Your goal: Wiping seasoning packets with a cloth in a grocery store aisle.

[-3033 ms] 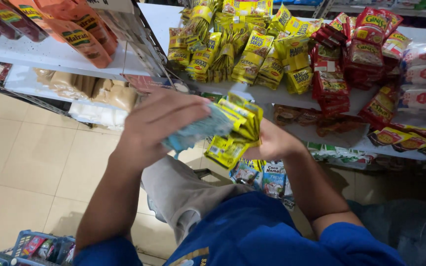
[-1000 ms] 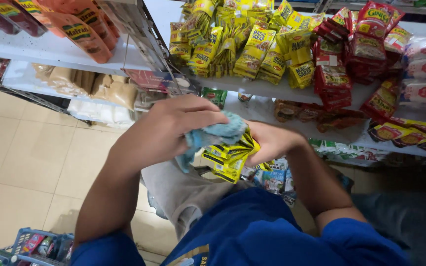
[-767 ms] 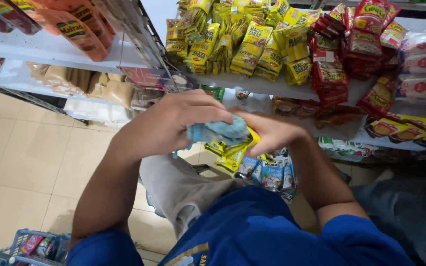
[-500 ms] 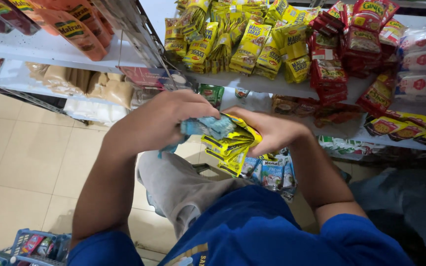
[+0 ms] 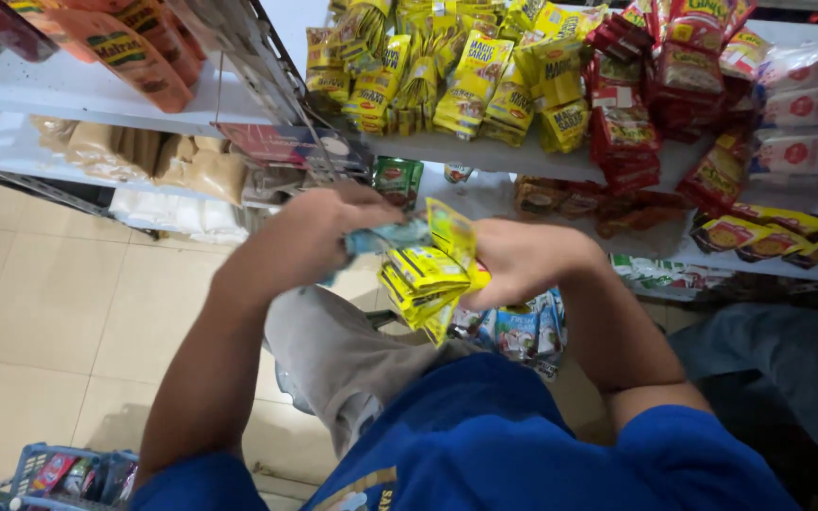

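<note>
Yellow packets (image 5: 425,284) are bunching up in my right hand (image 5: 523,260) now, while my left hand (image 5: 310,232) keeps wiping them with a blue cloth (image 5: 385,237).

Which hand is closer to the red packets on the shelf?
The right hand. It holds the yellow sachets just below and left of the red packets. The left hand sits farther left, under the shelf edge, touching a blue cloth.

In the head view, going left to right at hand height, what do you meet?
Tiled floor → left hand → light blue cloth → bunch of yellow sachets → right hand → lower shelf edge.
</note>
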